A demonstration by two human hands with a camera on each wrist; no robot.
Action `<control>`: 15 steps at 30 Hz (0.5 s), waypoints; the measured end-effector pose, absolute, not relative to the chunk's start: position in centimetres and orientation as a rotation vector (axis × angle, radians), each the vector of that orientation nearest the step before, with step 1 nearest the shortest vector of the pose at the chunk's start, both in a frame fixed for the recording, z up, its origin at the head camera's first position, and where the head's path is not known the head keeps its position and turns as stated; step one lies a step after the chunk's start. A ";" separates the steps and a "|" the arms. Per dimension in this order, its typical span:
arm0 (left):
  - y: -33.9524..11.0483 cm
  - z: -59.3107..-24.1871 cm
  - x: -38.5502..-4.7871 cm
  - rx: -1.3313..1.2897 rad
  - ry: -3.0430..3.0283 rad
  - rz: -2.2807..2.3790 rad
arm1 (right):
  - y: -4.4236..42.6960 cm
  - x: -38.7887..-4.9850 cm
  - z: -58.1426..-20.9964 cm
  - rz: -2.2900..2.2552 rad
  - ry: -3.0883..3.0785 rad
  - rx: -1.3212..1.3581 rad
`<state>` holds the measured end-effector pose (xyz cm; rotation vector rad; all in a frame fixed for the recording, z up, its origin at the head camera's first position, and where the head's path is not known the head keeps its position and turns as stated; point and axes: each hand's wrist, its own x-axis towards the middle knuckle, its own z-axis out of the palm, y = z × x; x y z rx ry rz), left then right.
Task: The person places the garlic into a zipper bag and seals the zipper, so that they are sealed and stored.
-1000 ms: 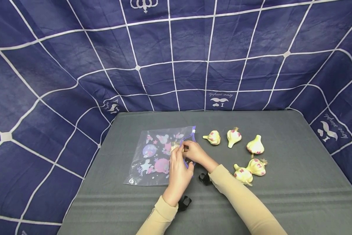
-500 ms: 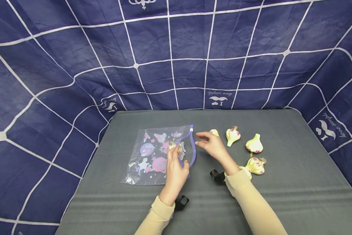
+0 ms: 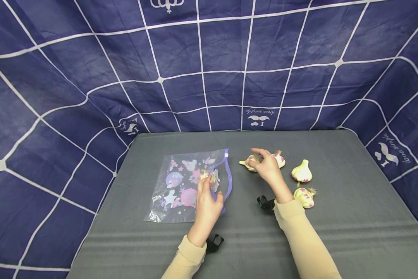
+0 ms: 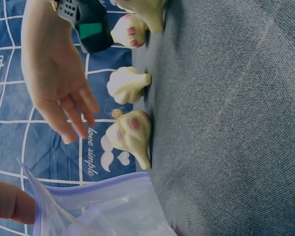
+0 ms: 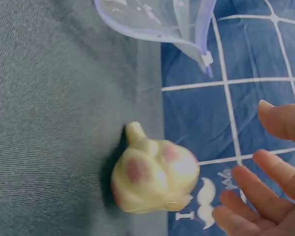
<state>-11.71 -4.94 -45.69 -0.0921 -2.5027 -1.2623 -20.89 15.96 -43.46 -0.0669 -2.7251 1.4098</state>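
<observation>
Purple bag rim point(image 3: 231, 183), edges apart

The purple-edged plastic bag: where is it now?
In the head view, the plastic bag lies left of centre on the grey table, with the left hand at its purple-edged mouth and loose garlic bulbs to its right.

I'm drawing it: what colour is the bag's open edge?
The open edge is bluish purple, best seen in the head view.

Head view high, facing forward-down over table point(image 3: 250, 252); wrist views close, sideways, both sharing bag point(image 4: 108, 209).
</observation>
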 end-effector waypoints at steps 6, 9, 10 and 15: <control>-5.0 -45.6 -11.6 -0.090 -2.521 -1.259 | 15.9 -22.1 -44.9 1.456 -2.742 -0.183; -5.0 -45.7 -11.6 -0.095 -2.511 -1.250 | 15.9 -22.7 -45.8 1.486 -2.755 -0.233; -5.1 -45.7 -11.6 -0.097 -2.509 -1.247 | 15.8 -22.8 -46.0 1.492 -2.760 -0.243; -5.1 -45.7 -11.6 -0.103 -2.496 -1.250 | 15.9 -23.4 -47.2 1.495 -2.787 -0.268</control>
